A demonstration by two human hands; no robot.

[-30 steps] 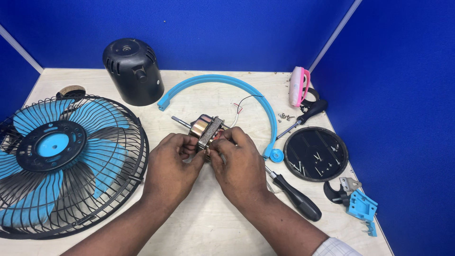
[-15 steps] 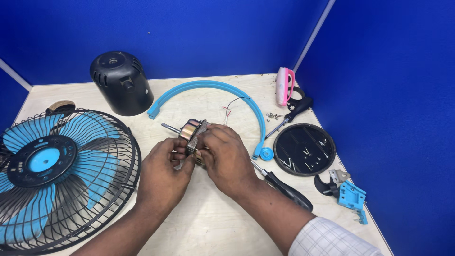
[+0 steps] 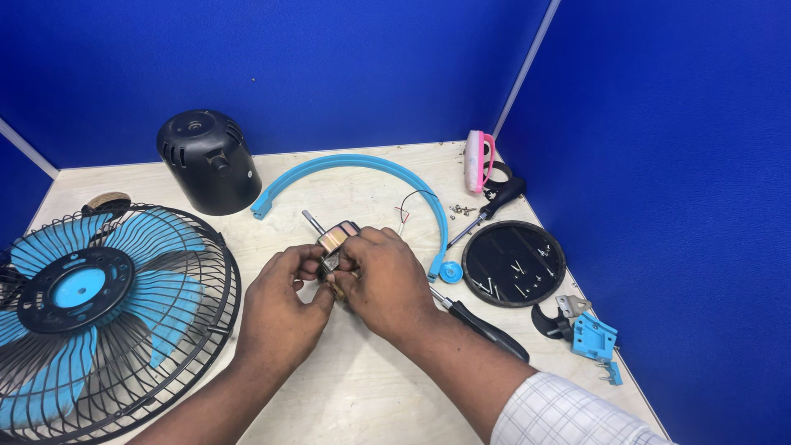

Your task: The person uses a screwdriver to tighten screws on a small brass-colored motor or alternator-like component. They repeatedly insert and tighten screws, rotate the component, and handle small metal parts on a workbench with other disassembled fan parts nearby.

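At mid-frame, my left hand and right hand are clamped together on the small fan motor, above the counter, beside the caged blue fan at left.

Work booth, seen from above: pale wooden tabletop, lightly speckled grain, corner set into the enclosure. Blue fabric partition panels: back panel and right panel, meeting at a pale metal joining strip; second strip at far left. Even, soft overhead light, faint shadows
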